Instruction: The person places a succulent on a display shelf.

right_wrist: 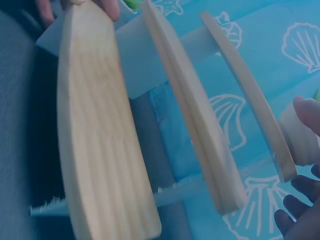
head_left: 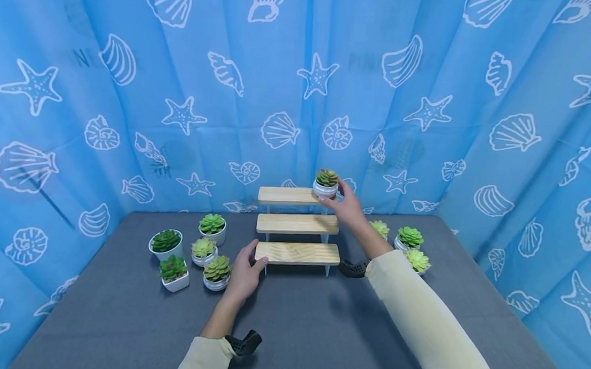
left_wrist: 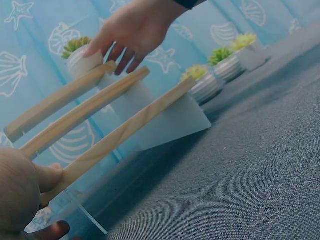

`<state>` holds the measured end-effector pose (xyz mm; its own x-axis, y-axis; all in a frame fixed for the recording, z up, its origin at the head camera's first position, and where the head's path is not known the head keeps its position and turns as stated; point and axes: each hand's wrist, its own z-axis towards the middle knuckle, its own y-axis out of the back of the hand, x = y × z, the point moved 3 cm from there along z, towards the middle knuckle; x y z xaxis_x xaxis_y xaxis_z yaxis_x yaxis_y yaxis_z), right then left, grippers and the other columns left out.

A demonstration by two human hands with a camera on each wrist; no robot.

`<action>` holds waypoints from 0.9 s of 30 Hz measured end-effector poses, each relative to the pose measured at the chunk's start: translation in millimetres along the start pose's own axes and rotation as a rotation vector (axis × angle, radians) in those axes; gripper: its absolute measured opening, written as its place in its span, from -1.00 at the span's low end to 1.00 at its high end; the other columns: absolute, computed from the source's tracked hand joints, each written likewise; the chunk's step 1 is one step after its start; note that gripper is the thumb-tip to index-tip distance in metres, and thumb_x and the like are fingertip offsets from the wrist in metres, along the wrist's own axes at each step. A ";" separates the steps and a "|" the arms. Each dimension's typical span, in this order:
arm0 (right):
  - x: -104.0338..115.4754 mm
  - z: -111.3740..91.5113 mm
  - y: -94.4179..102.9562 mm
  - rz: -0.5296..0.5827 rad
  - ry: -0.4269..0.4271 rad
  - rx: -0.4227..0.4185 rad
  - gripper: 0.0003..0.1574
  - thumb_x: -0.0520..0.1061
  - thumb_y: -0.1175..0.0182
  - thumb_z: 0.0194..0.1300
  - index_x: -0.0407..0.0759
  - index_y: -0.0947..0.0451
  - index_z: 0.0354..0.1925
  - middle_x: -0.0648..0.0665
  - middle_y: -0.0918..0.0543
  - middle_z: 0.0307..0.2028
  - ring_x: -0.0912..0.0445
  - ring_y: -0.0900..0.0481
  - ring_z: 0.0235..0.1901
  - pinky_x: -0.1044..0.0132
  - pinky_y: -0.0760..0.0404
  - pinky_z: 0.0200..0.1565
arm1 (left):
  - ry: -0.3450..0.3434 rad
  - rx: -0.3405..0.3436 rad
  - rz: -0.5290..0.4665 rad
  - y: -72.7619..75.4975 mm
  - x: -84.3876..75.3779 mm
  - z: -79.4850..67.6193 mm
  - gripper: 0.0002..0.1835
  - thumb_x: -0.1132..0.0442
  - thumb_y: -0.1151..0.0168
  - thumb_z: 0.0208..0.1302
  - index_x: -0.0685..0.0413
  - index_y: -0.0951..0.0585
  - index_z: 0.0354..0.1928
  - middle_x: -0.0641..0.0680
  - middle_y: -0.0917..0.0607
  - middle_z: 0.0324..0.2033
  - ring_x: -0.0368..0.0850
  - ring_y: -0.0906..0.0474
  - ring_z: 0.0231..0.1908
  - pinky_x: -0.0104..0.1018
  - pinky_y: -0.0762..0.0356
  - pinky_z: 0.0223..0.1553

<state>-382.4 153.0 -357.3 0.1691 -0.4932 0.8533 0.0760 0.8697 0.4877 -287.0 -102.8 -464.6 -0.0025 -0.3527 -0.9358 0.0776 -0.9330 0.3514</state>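
Note:
A three-tier wooden display stand with clear side supports stands at the back of the table. My left hand holds the left end of its lowest plank, the thumb on the wood and other fingers lower down. At the top plank's right end, my right hand pinches a small potted succulent by its white ribbed pot. The plant's leaves are green with reddish tips. In the right wrist view the thumb lies against the pot, while the other fingers spread below the plank's end.
Left of the stand are several potted succulents, among them a square-potted one and a pale green one close by my left hand. More pots, including a bright green one, stand right, partly behind my right arm. A blue shell-print curtain hangs behind.

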 end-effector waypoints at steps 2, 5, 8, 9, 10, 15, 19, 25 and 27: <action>-0.6 -4.5 3.6 -0.024 -0.005 0.006 0.03 0.07 -0.26 0.32 -0.22 0.05 0.51 -0.34 -0.12 0.43 -0.20 -0.07 0.41 -0.11 -0.15 0.34 | -0.001 0.002 0.001 0.2 0.5 0.1 -0.41 0.23 -0.13 0.43 0.10 -0.25 0.45 0.24 -0.27 0.37 0.26 -0.26 0.28 0.14 -0.33 0.20; -0.4 -12.3 10.4 -0.078 -0.006 -0.018 0.00 0.09 -0.26 0.32 -0.21 -0.01 0.49 -0.33 -0.18 0.41 -0.20 -0.12 0.39 -0.11 -0.20 0.31 | 0.002 0.004 0.000 0.9 2.2 0.2 -0.40 0.23 -0.13 0.43 0.08 -0.24 0.45 0.22 -0.26 0.38 0.25 -0.26 0.29 0.13 -0.33 0.21; 0.0 -20.0 18.6 -0.112 0.012 -0.055 -0.08 0.06 -0.26 0.33 -0.21 -0.10 0.46 -0.30 -0.24 0.39 -0.18 -0.17 0.37 -0.10 -0.25 0.29 | 0.000 0.008 0.003 1.6 3.1 -0.2 -0.40 0.22 -0.13 0.44 0.07 -0.24 0.46 0.22 -0.25 0.39 0.25 -0.26 0.29 0.13 -0.33 0.21; 0.4 -22.9 21.5 -0.118 0.022 -0.068 -0.10 0.05 -0.26 0.33 -0.22 -0.12 0.45 -0.30 -0.25 0.38 -0.17 -0.18 0.36 -0.09 -0.27 0.28 | -0.003 0.007 0.003 1.8 3.2 -0.4 -0.40 0.23 -0.12 0.44 0.08 -0.24 0.46 0.23 -0.25 0.39 0.25 -0.26 0.29 0.14 -0.33 0.21; 0.2 -25.2 24.5 -0.125 0.038 -0.079 -0.13 0.03 -0.26 0.34 -0.24 -0.14 0.44 -0.30 -0.27 0.37 -0.17 -0.20 0.35 -0.09 -0.28 0.27 | -0.004 0.007 0.003 2.0 3.1 -0.8 -0.40 0.23 -0.12 0.44 0.09 -0.23 0.46 0.23 -0.25 0.39 0.25 -0.26 0.29 0.14 -0.33 0.20; -4.2 -36.4 42.1 -0.187 0.104 -0.119 -0.21 -0.02 -0.25 0.35 -0.27 -0.20 0.40 -0.30 -0.34 0.32 -0.17 -0.28 0.30 -0.07 -0.36 0.22 | -0.014 -0.001 0.015 1.5 3.3 -1.3 -0.40 0.23 -0.12 0.44 0.11 -0.23 0.46 0.24 -0.26 0.38 0.25 -0.27 0.28 0.14 -0.32 0.21; -12.3 -43.3 60.0 -0.262 0.148 -0.136 -0.23 -0.03 -0.25 0.35 -0.27 -0.24 0.38 -0.32 -0.37 0.30 -0.20 -0.32 0.26 -0.12 -0.40 0.17 | -0.015 0.003 0.020 0.4 4.0 -0.4 -0.40 0.22 -0.12 0.45 0.10 -0.23 0.46 0.24 -0.26 0.38 0.25 -0.27 0.28 0.14 -0.32 0.21; -26.8 -53.8 89.5 -0.364 0.239 -0.198 -0.28 -0.06 -0.27 0.34 -0.30 -0.30 0.34 -0.38 -0.39 0.25 -0.29 -0.30 0.24 -0.24 -0.31 0.16 | -0.017 0.004 0.023 0.0 3.5 0.0 -0.40 0.22 -0.12 0.45 0.10 -0.23 0.46 0.24 -0.25 0.38 0.26 -0.27 0.28 0.14 -0.32 0.21; -32.3 -59.3 97.4 -0.391 0.270 -0.225 -0.30 -0.08 -0.28 0.32 -0.30 -0.32 0.32 -0.39 -0.39 0.24 -0.31 -0.27 0.25 -0.27 -0.26 0.18 | -0.020 0.003 0.024 -0.2 3.3 0.0 -0.40 0.22 -0.12 0.45 0.11 -0.23 0.46 0.25 -0.25 0.38 0.27 -0.27 0.28 0.14 -0.32 0.21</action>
<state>-322.2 254.7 -348.4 0.3305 -0.7855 0.5233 0.3884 0.6185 0.6831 -287.1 -103.8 -467.7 -0.0205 -0.3764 -0.9262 0.0751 -0.9244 0.3740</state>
